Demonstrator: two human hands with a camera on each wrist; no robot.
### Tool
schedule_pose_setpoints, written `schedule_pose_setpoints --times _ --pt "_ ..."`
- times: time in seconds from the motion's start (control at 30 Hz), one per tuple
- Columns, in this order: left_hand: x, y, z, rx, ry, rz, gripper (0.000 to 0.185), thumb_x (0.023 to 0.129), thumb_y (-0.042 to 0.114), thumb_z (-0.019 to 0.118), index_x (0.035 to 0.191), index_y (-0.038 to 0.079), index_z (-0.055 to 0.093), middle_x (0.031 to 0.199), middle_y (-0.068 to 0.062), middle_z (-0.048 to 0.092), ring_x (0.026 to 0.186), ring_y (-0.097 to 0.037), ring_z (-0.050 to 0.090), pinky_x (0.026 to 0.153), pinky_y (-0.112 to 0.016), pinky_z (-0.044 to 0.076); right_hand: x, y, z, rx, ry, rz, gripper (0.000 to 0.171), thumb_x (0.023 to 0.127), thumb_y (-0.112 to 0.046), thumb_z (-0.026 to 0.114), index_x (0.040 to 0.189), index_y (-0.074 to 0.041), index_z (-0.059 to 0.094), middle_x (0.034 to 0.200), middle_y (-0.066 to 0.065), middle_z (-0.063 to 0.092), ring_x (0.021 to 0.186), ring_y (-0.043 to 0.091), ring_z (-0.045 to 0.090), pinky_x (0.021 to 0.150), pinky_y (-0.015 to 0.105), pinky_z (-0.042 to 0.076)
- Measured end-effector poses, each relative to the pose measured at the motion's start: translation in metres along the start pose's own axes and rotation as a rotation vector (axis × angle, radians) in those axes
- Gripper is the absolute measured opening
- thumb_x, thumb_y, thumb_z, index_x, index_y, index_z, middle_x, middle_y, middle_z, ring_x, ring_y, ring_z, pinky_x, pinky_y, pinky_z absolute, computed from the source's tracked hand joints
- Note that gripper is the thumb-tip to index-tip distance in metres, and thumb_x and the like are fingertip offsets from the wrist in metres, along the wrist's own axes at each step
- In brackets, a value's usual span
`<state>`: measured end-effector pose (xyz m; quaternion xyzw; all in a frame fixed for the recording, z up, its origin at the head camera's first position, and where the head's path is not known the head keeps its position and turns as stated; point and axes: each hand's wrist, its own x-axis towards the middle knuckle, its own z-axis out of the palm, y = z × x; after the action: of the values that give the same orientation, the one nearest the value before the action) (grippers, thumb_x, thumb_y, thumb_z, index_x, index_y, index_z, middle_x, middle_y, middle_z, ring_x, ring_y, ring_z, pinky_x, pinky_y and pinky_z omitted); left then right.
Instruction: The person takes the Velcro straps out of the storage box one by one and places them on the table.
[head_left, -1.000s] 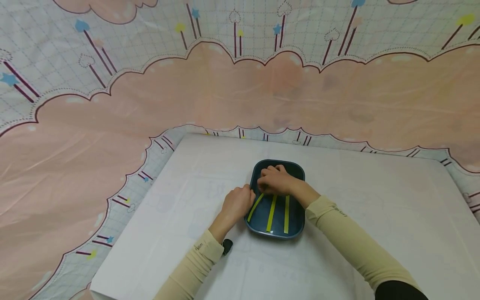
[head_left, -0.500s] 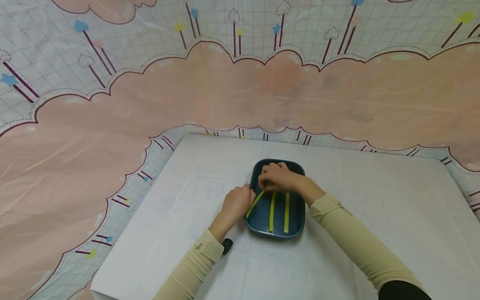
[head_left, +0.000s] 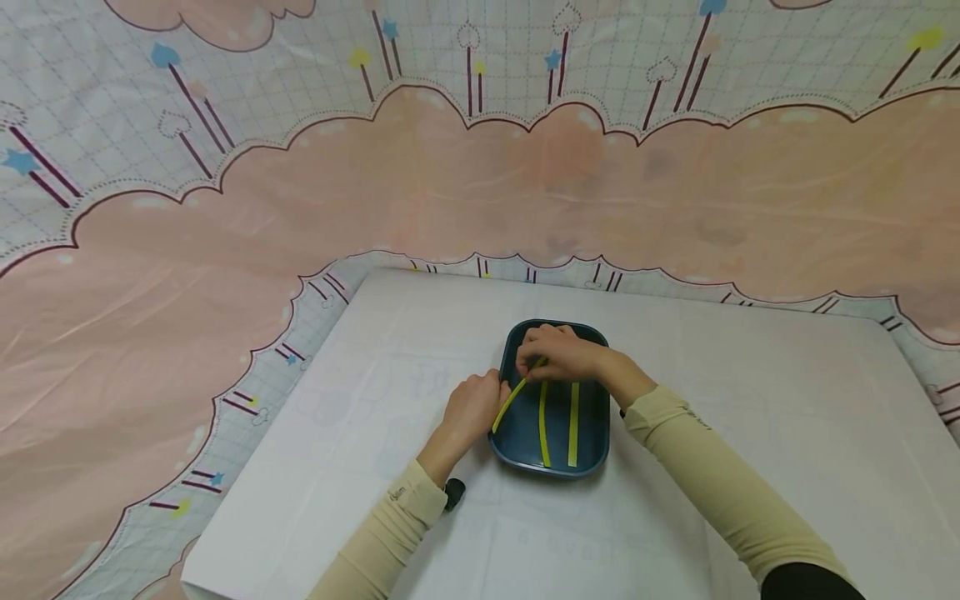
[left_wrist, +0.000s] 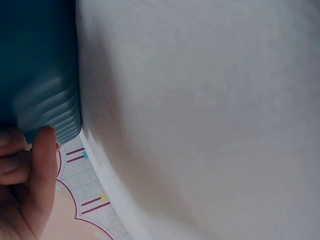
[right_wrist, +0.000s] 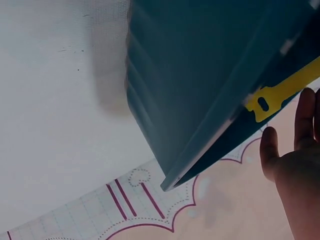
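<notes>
A dark blue-green plastic tub (head_left: 558,467) with rounded corners stands on the white table and holds several flat yellow strips. My left hand (head_left: 474,408) grips the tub's left rim; in the left wrist view its fingers (left_wrist: 44,165) lie at the ribbed wall. Inside the tub, my right hand (head_left: 558,354) pinches the leftmost yellow strip (head_left: 510,404), which slants up from the near left corner. Two more strips, a middle one (head_left: 543,425) and a right one (head_left: 573,425), run lengthwise, their far ends hidden by this hand. The right wrist view shows a yellow strip (right_wrist: 285,95) with a slotted, notched end.
The white-covered table (head_left: 720,400) extends on both sides of the tub. A patterned pink and white cloth (head_left: 450,183) hangs behind it and drops along the left. A small black object (head_left: 454,493) sits at the left wrist.
My right hand has shifted slightly right, lifting the leftmost strip so it slants more and shows past the fingers. The middle strip's near end has swung right. My left hand keeps its place.
</notes>
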<state>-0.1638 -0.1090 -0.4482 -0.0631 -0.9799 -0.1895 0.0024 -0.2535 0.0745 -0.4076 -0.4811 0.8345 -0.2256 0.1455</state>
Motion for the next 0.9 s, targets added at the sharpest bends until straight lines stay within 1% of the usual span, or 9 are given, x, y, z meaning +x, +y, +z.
schedule_pose_setpoints --times 0.1,0.27,0.4,0.47,0.6,0.7,0.8,0.9 --pt "0.001 0.000 0.000 0.015 -0.014 -0.002 0.027 0.099 0.021 0.056 0.083 0.000 0.059 0.060 -0.006 0.050 0.050 -0.018 0.048 0.047 -0.029 0.038 0.001 0.000 -0.001 0.022 0.000 -0.009 0.004 0.092 -0.022 0.069 0.090 -0.022 0.066 0.102 -0.004 0.056 0.098 0.021 0.043 0.090 0.052 0.029" --pt "0.000 -0.002 0.000 0.051 0.002 0.055 0.025 0.096 0.022 0.062 0.083 0.001 0.059 0.062 -0.006 0.052 0.052 -0.019 0.050 0.049 -0.031 0.041 0.002 -0.002 -0.002 0.044 0.009 -0.008 0.007 0.093 -0.026 0.068 0.092 -0.019 0.068 0.103 0.004 0.058 0.100 0.022 0.043 0.092 0.054 0.029" --pt "-0.001 -0.003 -0.001 0.020 0.010 0.076 0.026 0.094 0.022 0.065 0.080 0.002 0.057 0.060 -0.005 0.049 0.050 -0.017 0.048 0.047 -0.028 0.037 0.003 -0.003 -0.002 0.061 0.026 -0.035 0.007 0.093 -0.026 0.067 0.093 -0.019 0.067 0.104 0.009 0.058 0.101 0.024 0.045 0.093 0.055 0.030" --pt "-0.002 -0.002 -0.002 -0.003 0.014 0.069 0.027 0.094 0.024 0.064 0.078 0.003 0.056 0.059 -0.004 0.047 0.049 -0.016 0.046 0.046 -0.027 0.035 0.003 -0.004 -0.002 0.081 0.037 -0.058 0.006 0.093 -0.024 0.067 0.095 -0.018 0.067 0.104 0.009 0.058 0.102 0.028 0.046 0.093 0.054 0.031" --pt "-0.001 -0.001 -0.003 -0.008 0.023 0.044 0.031 0.093 0.029 0.065 0.075 0.006 0.054 0.057 -0.002 0.045 0.049 -0.016 0.044 0.046 -0.027 0.031 0.006 -0.007 -0.002 0.115 0.050 -0.088 0.007 0.094 -0.024 0.067 0.096 -0.018 0.067 0.104 0.004 0.057 0.104 0.031 0.047 0.095 0.052 0.031" --pt "-0.001 0.001 -0.003 0.008 0.033 0.037 0.033 0.091 0.031 0.068 0.074 0.006 0.055 0.057 -0.003 0.046 0.049 -0.016 0.045 0.046 -0.027 0.032 0.008 -0.010 -0.002 0.116 0.053 -0.101 0.008 0.094 -0.026 0.067 0.096 -0.018 0.068 0.105 -0.003 0.056 0.105 0.025 0.047 0.097 0.051 0.032" --pt "-0.001 0.001 -0.003 0.016 0.039 0.035 0.034 0.089 0.033 0.069 0.074 0.005 0.057 0.057 -0.004 0.048 0.050 -0.017 0.048 0.046 -0.028 0.034 0.011 -0.013 -0.002 0.117 0.057 -0.112 0.007 0.093 -0.024 0.067 0.096 -0.018 0.068 0.105 -0.005 0.056 0.105 0.020 0.046 0.097 0.049 0.032" --pt "-0.002 0.002 -0.003 0.012 0.031 0.025 0.034 0.089 0.035 0.069 0.081 0.004 0.062 0.060 -0.007 0.054 0.053 -0.020 0.054 0.048 -0.030 0.040 0.013 -0.015 0.000 0.117 0.070 -0.122 0.005 0.092 -0.022 0.069 0.095 -0.018 0.069 0.104 -0.004 0.057 0.105 0.019 0.046 0.097 0.049 0.032"
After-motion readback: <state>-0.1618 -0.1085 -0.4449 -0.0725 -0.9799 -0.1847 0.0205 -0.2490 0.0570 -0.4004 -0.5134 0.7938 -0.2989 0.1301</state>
